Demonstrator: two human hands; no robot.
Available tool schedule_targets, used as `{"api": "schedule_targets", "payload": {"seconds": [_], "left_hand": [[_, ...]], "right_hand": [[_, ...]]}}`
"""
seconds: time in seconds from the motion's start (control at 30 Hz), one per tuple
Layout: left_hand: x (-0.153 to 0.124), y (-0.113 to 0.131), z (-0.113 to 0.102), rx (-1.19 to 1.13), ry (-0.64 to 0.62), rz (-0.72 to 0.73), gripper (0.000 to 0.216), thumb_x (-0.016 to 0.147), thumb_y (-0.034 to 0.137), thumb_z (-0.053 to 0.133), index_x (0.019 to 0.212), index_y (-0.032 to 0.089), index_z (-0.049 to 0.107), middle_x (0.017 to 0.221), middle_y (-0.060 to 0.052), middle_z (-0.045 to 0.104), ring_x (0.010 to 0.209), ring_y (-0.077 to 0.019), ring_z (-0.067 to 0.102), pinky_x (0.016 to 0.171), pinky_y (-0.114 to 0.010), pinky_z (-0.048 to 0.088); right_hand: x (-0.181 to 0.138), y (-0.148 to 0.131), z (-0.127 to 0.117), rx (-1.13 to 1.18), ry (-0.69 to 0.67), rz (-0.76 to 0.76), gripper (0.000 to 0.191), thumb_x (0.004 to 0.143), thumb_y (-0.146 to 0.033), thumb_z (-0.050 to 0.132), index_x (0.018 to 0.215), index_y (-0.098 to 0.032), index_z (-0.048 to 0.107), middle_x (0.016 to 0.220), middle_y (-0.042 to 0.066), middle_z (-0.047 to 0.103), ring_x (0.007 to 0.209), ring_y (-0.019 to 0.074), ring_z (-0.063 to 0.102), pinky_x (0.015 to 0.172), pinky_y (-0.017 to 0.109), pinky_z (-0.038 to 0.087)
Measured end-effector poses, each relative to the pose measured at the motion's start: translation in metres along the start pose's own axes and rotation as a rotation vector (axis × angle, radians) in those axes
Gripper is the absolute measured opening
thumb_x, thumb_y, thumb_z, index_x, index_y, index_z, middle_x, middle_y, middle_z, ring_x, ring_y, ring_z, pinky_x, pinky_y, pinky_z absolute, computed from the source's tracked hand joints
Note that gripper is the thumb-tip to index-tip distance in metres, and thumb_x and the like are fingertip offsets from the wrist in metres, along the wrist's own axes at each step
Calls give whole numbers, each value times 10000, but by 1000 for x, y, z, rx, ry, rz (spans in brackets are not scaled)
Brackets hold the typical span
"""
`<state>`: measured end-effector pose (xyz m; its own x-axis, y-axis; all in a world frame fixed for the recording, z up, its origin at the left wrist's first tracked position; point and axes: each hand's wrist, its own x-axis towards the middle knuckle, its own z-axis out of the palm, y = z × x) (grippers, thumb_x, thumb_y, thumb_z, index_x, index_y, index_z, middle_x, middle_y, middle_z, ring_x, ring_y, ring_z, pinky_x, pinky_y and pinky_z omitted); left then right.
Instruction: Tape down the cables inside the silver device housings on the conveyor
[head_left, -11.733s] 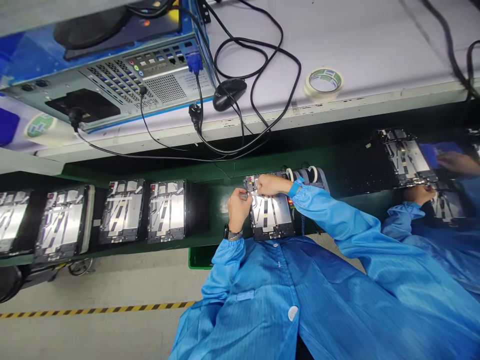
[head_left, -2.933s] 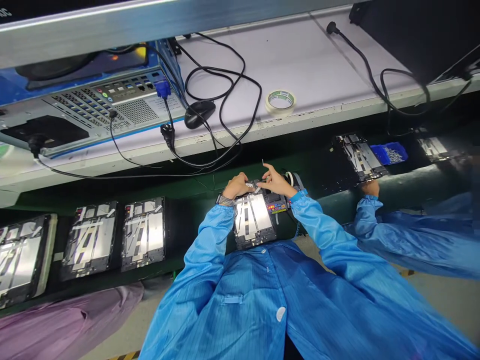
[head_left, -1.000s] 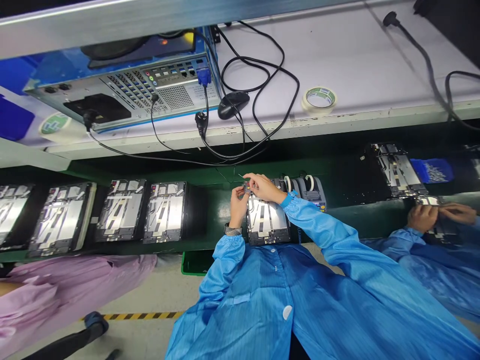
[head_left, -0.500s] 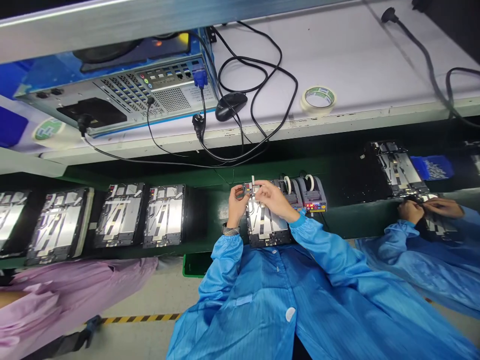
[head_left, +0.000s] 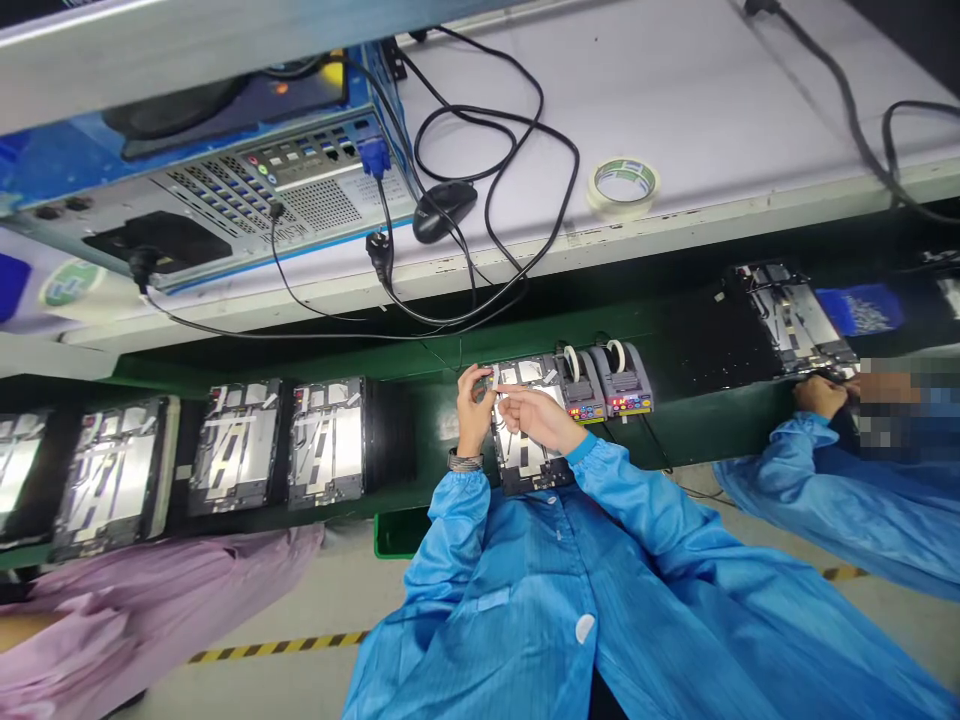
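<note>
Green conveyor belt (head_left: 427, 450) with tablet frames (head_left: 326, 442) and two tape dispensers (head_left: 604, 385)

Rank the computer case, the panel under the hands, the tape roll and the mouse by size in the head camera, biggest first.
1. Computer case
2. Panel
3. Tape roll and mouse: they look about alike, so unranked.

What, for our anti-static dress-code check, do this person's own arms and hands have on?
Both arms wear long light-blue smock sleeves with fine stripes and gathered cuffs: the left sleeve and the right sleeve. The left hand is ungloved, with a dark wristband at the cuff. The right hand is also ungloved, with a brighter blue band at its cuff.
</note>
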<state>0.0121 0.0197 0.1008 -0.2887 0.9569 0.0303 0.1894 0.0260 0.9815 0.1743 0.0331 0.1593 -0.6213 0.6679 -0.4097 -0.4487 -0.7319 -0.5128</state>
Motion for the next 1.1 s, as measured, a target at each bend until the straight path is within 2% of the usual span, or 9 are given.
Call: {"api": "schedule_targets", "payload": {"seconds": [0.17, 0.43, 1.1], "left_hand": [[0, 0, -1, 33, -2, 9, 294, 885, 176, 636, 1160, 258, 700, 1481, -100, 532, 1411, -270, 510, 1063, -414, 517], [1, 0, -1, 82, -31, 4, 209, 917, 210, 623, 1102, 254, 711, 1486, -99, 513, 1411, -272, 511, 1067, -427, 520], [1, 5, -3, 91, -31, 20, 193, 920, 237, 653, 1094, 267, 730, 1458, -98, 543, 1383, -283, 535, 1033, -434, 530]], "right_hand": [[7, -6, -1, 87, 49, 101, 219, 951, -307, 567, 1071, -151, 663, 769, 28, 679, 559, 135, 539, 546, 267, 404], [12, -20, 0, 142, 101, 225, 349, 1045, -374, 415, 1101, -105, 629, 765, 66, 682, 555, 160, 535, 532, 282, 427], [12, -27, 10, 167, 161, 244, 425, 1061, -427, 360, 1117, -95, 619, 746, 77, 686, 524, 168, 523, 515, 286, 415]]}}
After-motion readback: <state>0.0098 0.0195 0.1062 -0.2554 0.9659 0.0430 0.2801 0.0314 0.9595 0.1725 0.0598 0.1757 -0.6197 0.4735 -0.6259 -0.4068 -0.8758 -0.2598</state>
